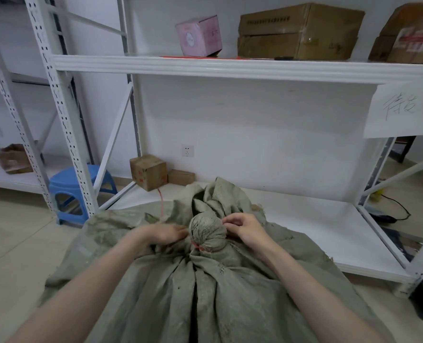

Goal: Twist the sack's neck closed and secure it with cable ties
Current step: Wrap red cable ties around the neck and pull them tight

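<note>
Left hand (165, 234) presses straight fingers against the twisted sack neck (206, 232), while right hand (245, 227) pinches its right side above a red cable tie (199, 247).

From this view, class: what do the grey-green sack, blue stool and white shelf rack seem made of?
Grey-green sack: coarse woven fabric, matt; frayed edges. Blue stool: probably moulded plastic, smooth sheen. White shelf rack: likely painted metal; punched slot holes.

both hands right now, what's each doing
left hand: touches the sack's neck, grip cannot be told
right hand: fingers curled, pinching it
</note>
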